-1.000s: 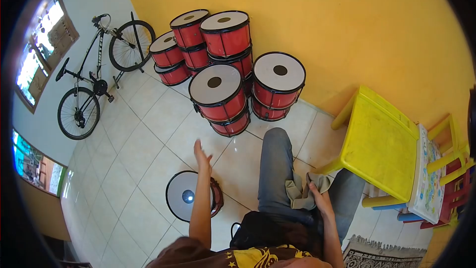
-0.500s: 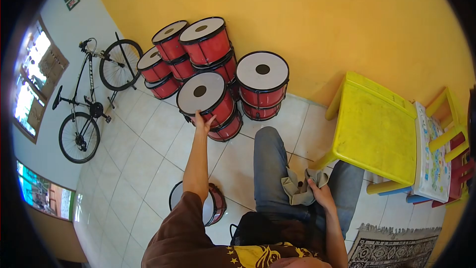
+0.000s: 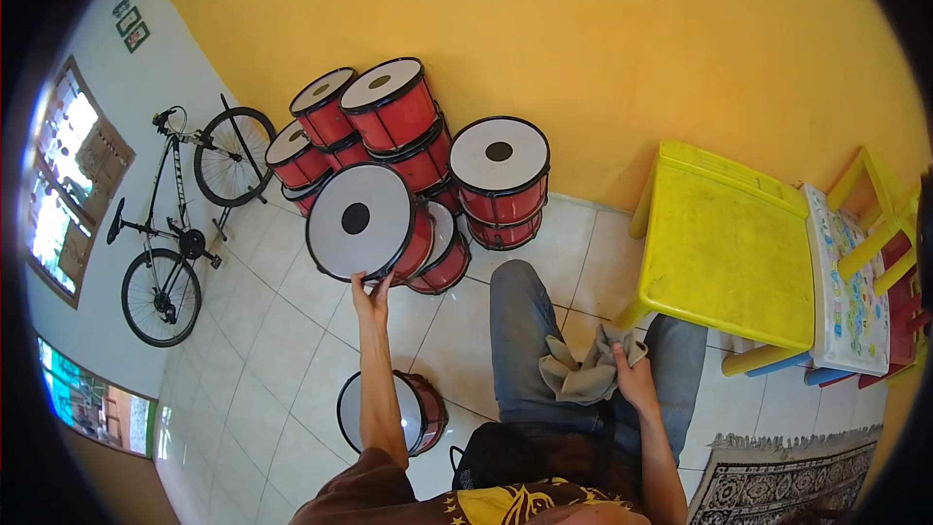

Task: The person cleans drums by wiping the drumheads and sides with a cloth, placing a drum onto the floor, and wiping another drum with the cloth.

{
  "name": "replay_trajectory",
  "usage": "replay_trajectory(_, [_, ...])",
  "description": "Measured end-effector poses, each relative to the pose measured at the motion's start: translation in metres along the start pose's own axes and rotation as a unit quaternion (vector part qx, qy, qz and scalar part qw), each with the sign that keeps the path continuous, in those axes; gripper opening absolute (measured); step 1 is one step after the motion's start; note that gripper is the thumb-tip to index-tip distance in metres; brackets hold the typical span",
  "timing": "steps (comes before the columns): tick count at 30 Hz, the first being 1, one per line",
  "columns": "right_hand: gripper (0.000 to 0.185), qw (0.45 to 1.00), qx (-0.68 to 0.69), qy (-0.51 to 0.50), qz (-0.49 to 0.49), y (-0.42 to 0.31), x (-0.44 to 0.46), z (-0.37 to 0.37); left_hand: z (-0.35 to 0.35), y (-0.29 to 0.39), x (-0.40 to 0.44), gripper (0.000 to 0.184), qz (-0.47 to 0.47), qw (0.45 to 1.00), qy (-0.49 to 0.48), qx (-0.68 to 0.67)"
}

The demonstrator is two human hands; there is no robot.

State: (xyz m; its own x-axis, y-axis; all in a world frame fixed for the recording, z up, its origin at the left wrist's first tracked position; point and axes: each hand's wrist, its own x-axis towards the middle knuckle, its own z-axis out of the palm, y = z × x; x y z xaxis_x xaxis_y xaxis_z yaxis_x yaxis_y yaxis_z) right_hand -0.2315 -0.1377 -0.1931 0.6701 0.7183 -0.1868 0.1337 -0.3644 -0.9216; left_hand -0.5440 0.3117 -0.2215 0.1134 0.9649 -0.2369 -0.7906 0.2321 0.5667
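My left hand (image 3: pixel 372 297) grips the near rim of a red drum (image 3: pixel 360 219) with a white head and a dark centre spot. That drum is tilted towards me, partly off the drum (image 3: pixel 442 258) beneath it. A beige cloth (image 3: pixel 583 369) lies over my lap, and my right hand (image 3: pixel 634 381) holds its right end, fingers closed on it. Below my left forearm another red drum (image 3: pixel 428 413) stands on the tiled floor, partly hidden by the arm.
More stacked red drums (image 3: pixel 389 107) stand by the yellow wall, one stack (image 3: pixel 499 180) apart at the right. A yellow plastic table (image 3: pixel 729 253) is at the right, with a patterned rug (image 3: pixel 787 481) below. A bicycle (image 3: pixel 180 224) leans at the left.
My left hand has reached forward from above the floor drum and taken hold of the top drum's rim. The drum has tilted and shifted left and towards me. My right hand still holds the cloth.
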Motion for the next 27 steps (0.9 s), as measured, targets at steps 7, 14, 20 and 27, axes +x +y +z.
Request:
replay_trajectory(7, [0.057,0.931,0.326,0.159,-0.026,-0.036,0.002,-0.014,0.043,0.023,-0.077,0.051,0.059,0.99,-0.07,0.104])
replay_trajectory(14, [0.05,0.897,0.339,0.261,-0.115,-0.121,-0.017,-0.027,0.123,-0.032,-0.157,0.061,-0.062,0.967,-0.244,0.031])
replay_trajectory(20, [0.042,0.905,0.186,0.302,-0.237,-0.14,-0.018,-0.036,0.168,-0.113,-0.205,0.062,-0.244,0.922,-0.301,0.01])
replay_trajectory(27, [0.052,0.786,-0.147,0.512,-0.315,-0.123,-0.053,-0.059,0.192,-0.212,-0.217,0.068,-0.404,0.834,-0.368,0.074])
